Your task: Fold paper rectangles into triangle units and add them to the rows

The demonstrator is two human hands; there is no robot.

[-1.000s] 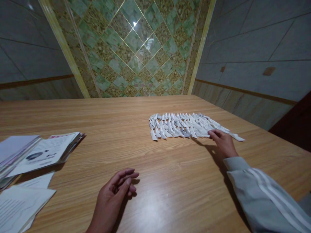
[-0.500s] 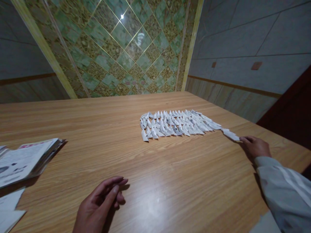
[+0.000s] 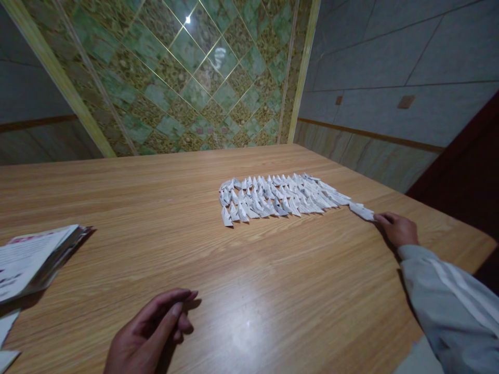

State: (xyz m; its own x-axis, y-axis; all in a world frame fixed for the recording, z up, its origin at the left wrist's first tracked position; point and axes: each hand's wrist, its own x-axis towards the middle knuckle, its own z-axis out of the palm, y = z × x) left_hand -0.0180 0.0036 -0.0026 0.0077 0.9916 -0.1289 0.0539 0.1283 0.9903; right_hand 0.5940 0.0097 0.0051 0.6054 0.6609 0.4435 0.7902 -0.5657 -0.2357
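Note:
Rows of small folded paper boats, white with some printed patches, stand close together on the wooden table. At their right end lies one more folded paper boat, seen edge-on. My right hand pinches its near end between thumb and fingers, and its far tip comes up against the corner of the group. My left hand rests low over the table at the front, fingers loosely curled and nothing in them, well apart from the boats.
A stack of printed sheets or booklets lies at the left edge, with loose white paper below it. A pale paper corner shows under my right sleeve. Tiled walls stand behind the table.
The view has shifted slightly to the right, so everything sits further left. My right hand keeps its pinch on the boat, close to the group. My left hand stays loosely curled.

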